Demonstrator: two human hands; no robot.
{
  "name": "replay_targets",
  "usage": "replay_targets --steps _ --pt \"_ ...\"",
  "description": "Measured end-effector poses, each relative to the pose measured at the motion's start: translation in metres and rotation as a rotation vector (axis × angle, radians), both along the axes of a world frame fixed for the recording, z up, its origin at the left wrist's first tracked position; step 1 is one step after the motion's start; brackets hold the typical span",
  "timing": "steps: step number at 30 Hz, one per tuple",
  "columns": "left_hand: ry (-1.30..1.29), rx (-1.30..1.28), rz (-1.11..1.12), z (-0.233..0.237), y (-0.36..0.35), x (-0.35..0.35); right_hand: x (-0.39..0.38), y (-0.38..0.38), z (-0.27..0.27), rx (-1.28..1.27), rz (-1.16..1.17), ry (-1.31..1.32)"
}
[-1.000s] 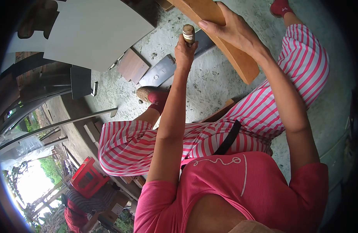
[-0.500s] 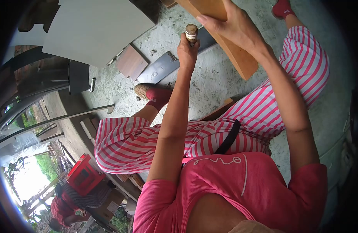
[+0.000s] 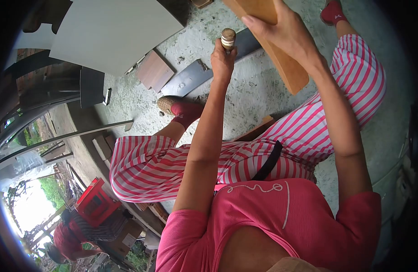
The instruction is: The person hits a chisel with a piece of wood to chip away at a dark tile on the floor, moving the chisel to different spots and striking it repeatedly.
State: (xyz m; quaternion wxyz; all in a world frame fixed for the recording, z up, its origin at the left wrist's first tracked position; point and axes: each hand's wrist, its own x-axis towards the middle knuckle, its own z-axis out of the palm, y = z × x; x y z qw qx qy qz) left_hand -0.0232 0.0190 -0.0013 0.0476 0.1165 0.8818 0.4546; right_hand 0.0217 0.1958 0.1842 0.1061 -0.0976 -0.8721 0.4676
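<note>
My left hand (image 3: 223, 61) is closed around the upright wooden handle (image 3: 228, 40) of a tool. White bands wrap the handle near its top; the working end is hidden below my fist. To the right, my right hand (image 3: 293, 38) grips a thick tan wooden board (image 3: 286, 63), thumb on its near face and the other fingers largely out of sight. The board slants across the upper part of the view and runs past the top edge. Under both hands a long grey strip (image 3: 188, 78) lies on the floor.
A brown wood-grain piece (image 3: 154, 70) and a large pale panel (image 3: 114, 34) lie at upper left. My shoe (image 3: 167, 104) is near the grey strip. At lower left are a red plastic chair (image 3: 98, 201) and another person (image 3: 71, 238), bent over.
Both hands, the tool handle and the board have shifted slightly right in view. Both grips stay the same. The other person at lower left has moved a little.
</note>
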Motion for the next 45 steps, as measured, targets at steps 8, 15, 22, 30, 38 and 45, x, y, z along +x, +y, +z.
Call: replay_targets --steps 8,15,22,30,38,45 --pt "0.029 0.094 0.010 0.006 0.004 0.005 0.005 -0.016 -0.070 0.041 0.268 -0.360" --pt "-0.084 0.066 0.004 0.004 0.000 0.001 -0.003 -0.002 -0.040 -0.242 0.194 0.029" --pt "0.006 0.013 -0.043 0.002 -0.001 0.001 0.001 -0.020 -0.072 -0.038 0.251 -0.161" --pt "-0.170 0.126 -0.051 0.009 -0.001 0.001 0.003 -0.009 -0.079 -0.164 0.223 -0.324" --pt "0.078 -0.016 -0.071 -0.001 0.005 0.041 0.003 0.001 -0.084 -0.186 0.181 -0.221" --pt "0.092 -0.120 -0.130 -0.008 0.013 0.079 0.004 -0.005 -0.082 -0.207 0.200 -0.260"
